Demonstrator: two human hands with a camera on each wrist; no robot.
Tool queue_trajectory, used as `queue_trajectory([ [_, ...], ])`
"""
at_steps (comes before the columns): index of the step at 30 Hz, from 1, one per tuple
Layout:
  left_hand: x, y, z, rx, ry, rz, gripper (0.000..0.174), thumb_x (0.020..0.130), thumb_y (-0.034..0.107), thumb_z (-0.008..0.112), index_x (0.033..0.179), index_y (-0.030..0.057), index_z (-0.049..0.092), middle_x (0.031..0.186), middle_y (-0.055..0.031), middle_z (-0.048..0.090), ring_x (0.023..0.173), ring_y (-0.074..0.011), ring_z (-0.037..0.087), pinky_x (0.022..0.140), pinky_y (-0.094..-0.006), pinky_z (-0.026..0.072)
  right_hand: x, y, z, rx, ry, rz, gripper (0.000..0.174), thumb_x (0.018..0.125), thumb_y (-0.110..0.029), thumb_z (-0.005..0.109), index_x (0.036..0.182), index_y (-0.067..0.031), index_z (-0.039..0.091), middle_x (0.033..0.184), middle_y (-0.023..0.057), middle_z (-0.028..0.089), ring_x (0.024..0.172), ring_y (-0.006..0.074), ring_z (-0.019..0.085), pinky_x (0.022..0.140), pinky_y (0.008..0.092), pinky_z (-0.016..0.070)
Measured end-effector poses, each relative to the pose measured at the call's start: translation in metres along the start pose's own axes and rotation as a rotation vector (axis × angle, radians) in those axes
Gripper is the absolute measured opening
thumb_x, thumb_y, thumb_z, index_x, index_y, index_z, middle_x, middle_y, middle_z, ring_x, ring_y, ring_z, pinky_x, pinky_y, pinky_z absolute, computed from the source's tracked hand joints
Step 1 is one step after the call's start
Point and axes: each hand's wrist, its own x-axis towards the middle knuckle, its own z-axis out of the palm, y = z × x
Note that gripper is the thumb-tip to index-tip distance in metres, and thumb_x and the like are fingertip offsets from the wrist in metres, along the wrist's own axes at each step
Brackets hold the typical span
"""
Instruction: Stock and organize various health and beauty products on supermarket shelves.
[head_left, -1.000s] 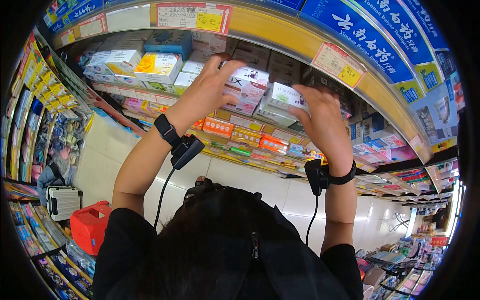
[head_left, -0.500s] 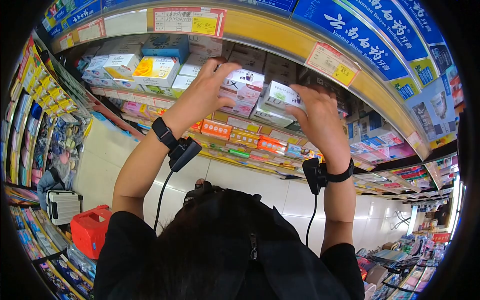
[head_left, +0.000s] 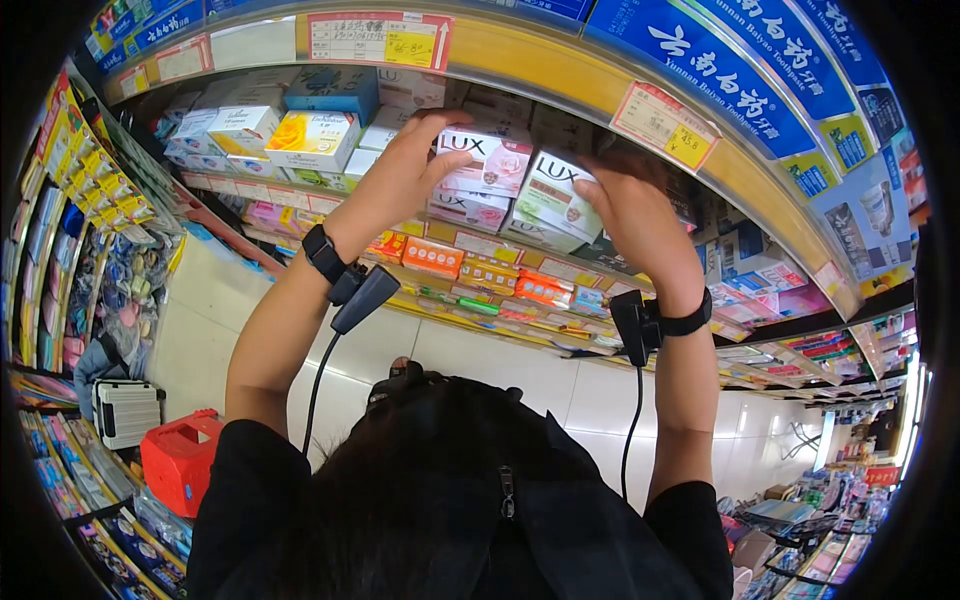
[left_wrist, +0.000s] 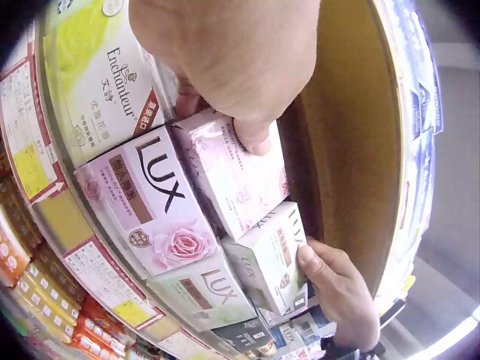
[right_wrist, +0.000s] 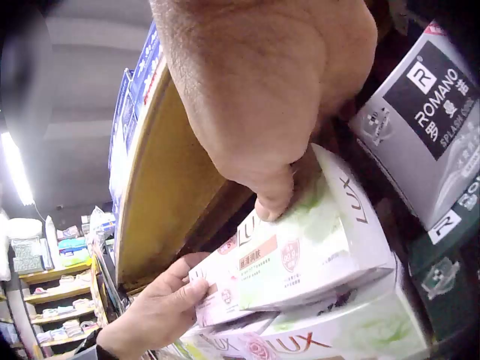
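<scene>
On the shelf, my left hand [head_left: 405, 170] grips the pink LUX box [head_left: 484, 162] at its left end, thumb on the printed face. Beside it my right hand [head_left: 640, 215] holds the green LUX box [head_left: 556, 190], its thumb on the near face. Both boxes rest on top of other LUX boxes, and a lower pink LUX box [left_wrist: 146, 202] shows in the left wrist view. In the right wrist view the right thumb presses on the green box [right_wrist: 311, 240], with the left hand [right_wrist: 154, 315] on the pink box beyond. The far fingers of both hands are mostly hidden.
Enchanteur boxes [head_left: 312, 138] stand left of the left hand. ROMANO boxes [right_wrist: 427, 112] stand beside the right hand. A yellow shelf edge [head_left: 540, 80] with price tags runs just above both hands. A red container [head_left: 180, 460] and a silver case [head_left: 128, 410] are on the floor.
The pink and green boxes have tilted so that their LUX faces show more fully. Both thumbs have moved onto those faces, and the wrists have turned slightly.
</scene>
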Motion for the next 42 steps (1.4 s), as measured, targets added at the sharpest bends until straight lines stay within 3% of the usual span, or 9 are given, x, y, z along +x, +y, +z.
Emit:
queue_trajectory([
  [1, 0.001, -0.002, 0.001, 0.005, 0.008, -0.02, 0.042, 0.094, 0.027, 0.061, 0.129, 0.0061, 0.052, 0.113, -0.0218, 0.055, 0.104, -0.0354, 0.057, 0.088, -0.0379, 0.0467, 0.003, 0.0, -0.001, 0.042, -0.058, 0.048, 0.033, 0.095, -0.026, 0.054, 0.116, -0.0029, 0.063, 0.104, 0.0226, 0.064, 0.104, 0.0412, 0.057, 0.089, 0.0453, 0.0445],
  [5, 0.003, -0.008, 0.003, -0.021, 0.042, 0.023, 0.042, 0.095, 0.029, 0.059, 0.129, 0.0046, 0.052, 0.114, -0.0225, 0.056, 0.104, -0.0355, 0.056, 0.089, -0.0383, 0.0457, 0.01, 0.008, 0.004, 0.0, -0.022, 0.02, 0.032, 0.095, -0.026, 0.053, 0.115, -0.0033, 0.063, 0.103, 0.0234, 0.063, 0.102, 0.0411, 0.058, 0.085, 0.0444, 0.0465],
  [8, 0.004, -0.007, 0.002, -0.048, -0.003, -0.078, 0.042, 0.096, 0.026, 0.058, 0.129, 0.0009, 0.052, 0.121, -0.0198, 0.058, 0.111, -0.0321, 0.055, 0.095, -0.0362, 0.0429, 0.013, 0.013, 0.009, 0.02, -0.074, 0.002, 0.033, 0.095, -0.027, 0.054, 0.117, -0.0037, 0.062, 0.106, 0.0232, 0.063, 0.102, 0.0402, 0.058, 0.087, 0.0446, 0.0458],
  [11, 0.004, -0.01, 0.001, -0.043, 0.007, -0.085, 0.041, 0.097, 0.025, 0.058, 0.129, 0.0004, 0.051, 0.12, -0.0174, 0.059, 0.108, -0.0271, 0.057, 0.093, -0.0338, 0.0442, 0.012, 0.012, 0.01, -0.047, 0.009, -0.079, 0.042, 0.091, -0.034, 0.059, 0.121, -0.0051, 0.061, 0.112, 0.0224, 0.062, 0.107, 0.0387, 0.057, 0.093, 0.0433, 0.044],
  [17, 0.004, -0.008, -0.003, -0.176, 0.037, -0.099, 0.039, 0.097, 0.021, 0.057, 0.13, 0.0002, 0.051, 0.113, -0.0138, 0.06, 0.1, -0.0176, 0.058, 0.086, -0.0285, 0.0464, 0.009, 0.003, 0.002, -0.027, -0.138, -0.014, 0.063, 0.076, -0.035, 0.073, 0.132, -0.0098, 0.055, 0.126, 0.0214, 0.059, 0.121, 0.0366, 0.052, 0.105, 0.0425, 0.0373],
  [19, 0.006, -0.004, -0.005, -0.225, -0.069, -0.154, 0.048, 0.097, 0.032, 0.055, 0.128, -0.0048, 0.049, 0.117, -0.0264, 0.059, 0.11, -0.0362, 0.057, 0.094, -0.0376, 0.0442, 0.008, 0.001, -0.001, -0.002, -0.159, 0.01, 0.064, 0.075, -0.029, 0.074, 0.133, -0.0109, 0.055, 0.128, 0.0205, 0.058, 0.121, 0.0368, 0.052, 0.105, 0.0429, 0.0373],
  [32, 0.022, -0.007, -0.006, -0.053, -0.21, -0.178, 0.049, 0.1, 0.033, 0.047, 0.132, -0.0035, 0.049, 0.122, -0.0306, 0.056, 0.116, -0.0402, 0.054, 0.099, -0.0399, 0.0415, 0.002, 0.001, -0.005, 0.092, -0.196, 0.05, 0.067, 0.073, -0.028, 0.076, 0.134, -0.0142, 0.053, 0.124, 0.0168, 0.061, 0.122, 0.0341, 0.052, 0.114, 0.0461, 0.0228],
  [35, 0.02, -0.002, -0.005, 0.053, -0.248, -0.116, 0.049, 0.101, 0.033, 0.047, 0.136, -0.0002, 0.048, 0.126, -0.0252, 0.057, 0.117, -0.0367, 0.053, 0.1, -0.038, 0.0401, 0.003, 0.0, -0.005, 0.067, -0.194, 0.05, 0.067, 0.072, -0.027, 0.078, 0.133, -0.0142, 0.054, 0.124, 0.0165, 0.061, 0.122, 0.0341, 0.052, 0.114, 0.0464, 0.0235],
  [42, 0.016, 0.021, -0.006, 0.23, -0.34, -0.042, 0.075, 0.077, 0.032, 0.076, 0.139, 0.0037, 0.045, 0.128, -0.0249, 0.053, 0.123, -0.0425, 0.045, 0.105, -0.0445, 0.0381, 0.005, -0.004, -0.005, 0.048, -0.199, 0.051, 0.067, 0.07, -0.023, 0.079, 0.132, -0.0148, 0.056, 0.124, 0.0162, 0.062, 0.121, 0.0338, 0.053, 0.11, 0.0458, 0.03],
])
